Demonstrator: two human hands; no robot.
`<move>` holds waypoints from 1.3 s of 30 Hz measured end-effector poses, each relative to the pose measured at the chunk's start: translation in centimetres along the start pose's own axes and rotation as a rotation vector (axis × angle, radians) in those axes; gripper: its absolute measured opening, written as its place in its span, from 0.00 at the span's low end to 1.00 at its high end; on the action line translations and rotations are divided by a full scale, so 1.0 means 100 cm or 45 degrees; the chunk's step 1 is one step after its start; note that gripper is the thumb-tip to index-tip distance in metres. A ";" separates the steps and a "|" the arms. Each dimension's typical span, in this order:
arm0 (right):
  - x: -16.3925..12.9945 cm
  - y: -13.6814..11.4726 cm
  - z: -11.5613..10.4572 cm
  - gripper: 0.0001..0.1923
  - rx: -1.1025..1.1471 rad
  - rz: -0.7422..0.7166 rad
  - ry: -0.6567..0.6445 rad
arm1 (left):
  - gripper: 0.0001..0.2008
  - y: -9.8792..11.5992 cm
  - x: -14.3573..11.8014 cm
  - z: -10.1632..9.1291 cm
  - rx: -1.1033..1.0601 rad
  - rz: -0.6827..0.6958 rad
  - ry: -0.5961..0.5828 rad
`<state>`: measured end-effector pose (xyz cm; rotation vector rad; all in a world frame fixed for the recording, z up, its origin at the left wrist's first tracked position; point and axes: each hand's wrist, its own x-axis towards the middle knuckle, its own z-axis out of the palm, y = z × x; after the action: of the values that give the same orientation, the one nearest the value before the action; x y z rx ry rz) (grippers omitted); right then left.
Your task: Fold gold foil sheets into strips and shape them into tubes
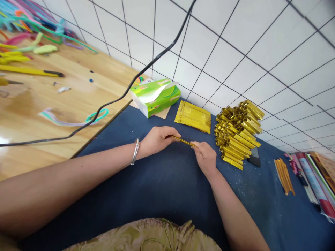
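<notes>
Between my two hands is a thin sheet of gold foil paper (185, 141), seen almost edge-on above the dark blue tabletop (167, 184). My left hand (159, 140), with a silver bangle at the wrist, pinches its left end. The right end is gripped between the thumb and fingers of my right hand (205, 156). Just beyond lies a flat stack of gold foil sheets (193, 116). To the right of my right hand is a big heap of folded gold foil pieces (237, 136), piled in rows.
A green tissue box (157, 97) stands by the tiled wall (225, 52). A black cable (125, 92) crosses the view. Colourful pipe cleaners (28, 21) and yellow tools (28, 69) cover the wooden table. At right are orange-gold strips (284, 177), wrapped rolls (316, 184) and a dark flat object (254, 157).
</notes>
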<state>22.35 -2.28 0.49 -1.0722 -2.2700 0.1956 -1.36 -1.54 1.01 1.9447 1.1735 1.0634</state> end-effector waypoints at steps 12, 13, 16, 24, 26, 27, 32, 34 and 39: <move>0.000 0.003 0.001 0.14 0.025 0.043 0.067 | 0.13 -0.011 0.001 0.006 -0.231 -0.132 0.006; 0.000 0.003 0.000 0.14 0.025 0.041 0.079 | 0.13 -0.011 0.001 0.006 -0.248 -0.141 0.002; -0.001 0.002 -0.002 0.14 0.013 0.039 0.104 | 0.14 -0.008 0.000 0.006 -0.314 -0.165 -0.013; 0.000 0.008 0.001 0.13 0.100 0.094 0.053 | 0.09 -0.016 0.003 0.006 -0.227 -0.079 -0.014; 0.000 0.008 0.001 0.13 0.109 0.076 0.046 | 0.08 -0.019 0.003 0.006 -0.213 -0.032 0.003; 0.001 0.008 0.000 0.13 0.111 0.061 0.043 | 0.08 -0.019 0.003 0.006 -0.220 -0.027 0.005; 0.002 0.006 -0.005 0.13 0.065 -0.019 0.042 | 0.09 -0.017 0.004 0.005 -0.260 -0.153 0.000; 0.002 0.006 -0.005 0.13 0.044 -0.021 0.020 | 0.09 -0.017 0.005 0.005 -0.282 -0.193 -0.024; 0.000 0.013 -0.001 0.14 0.067 0.019 -0.006 | 0.07 -0.019 0.007 0.003 -0.264 -0.102 -0.083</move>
<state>23.25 -1.40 0.09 -1.0622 -2.2494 0.2632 -1.69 -0.20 -0.43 1.7448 1.0528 1.0285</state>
